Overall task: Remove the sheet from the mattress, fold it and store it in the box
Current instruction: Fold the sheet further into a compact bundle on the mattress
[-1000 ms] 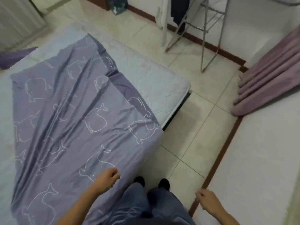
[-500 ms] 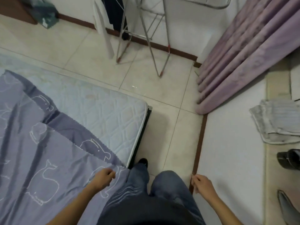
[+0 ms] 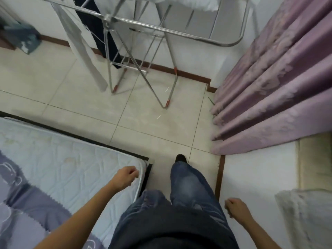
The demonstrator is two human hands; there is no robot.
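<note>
**Hands off sheet, person standing at mattress corner**

Sheet [image 3: 27, 209]: grey-purple w/ white whale outlines. It lies rumpled on the mattress [image 3: 71, 168] at the lower-left edge of view, and one zigzag-cut edge shows. It covers only that part. The rest of the pale quilted mattress is bare up to its rounded corner. A dark bed frame [image 3: 147, 174] shows just past that corner.

L hand [image 3: 125, 177]: over the bare mattress corner, well apart from the sheet. Fingers are curled into the palm w/ nothing in them. Can't tell if it touches the mattress.

R hand [image 3: 236, 208]: out at the person's side, in front of a white wall [image 3: 255, 177]. Fingers are curled under, also holding nothing.

Btwn the hands are legs in blue jeans [image 3: 188, 186]. One dark shoe [image 3: 180, 158] is planted on the beige tiled floor [image 3: 152, 126], just beside the bed frame.

Rest of room:
- A metal drying rack [image 3: 161, 29] stands on the tiles ahead, legs splayed.
- A dark garment [image 3: 93, 24] and a pale cloth [image 3: 80, 44] hang from its left side.
- A purple curtain [image 3: 278, 83] falls in heavy folds at right, hem at floor level.
- A brown baseboard [image 3: 188, 75] runs along the far wall behind the rack.
- A teal bag [image 3: 23, 40] sits top left, blurred.
- A pale ribbed cloth [image 3: 305, 221] lies at bottom right. Can't tell what it rests on.
</note>
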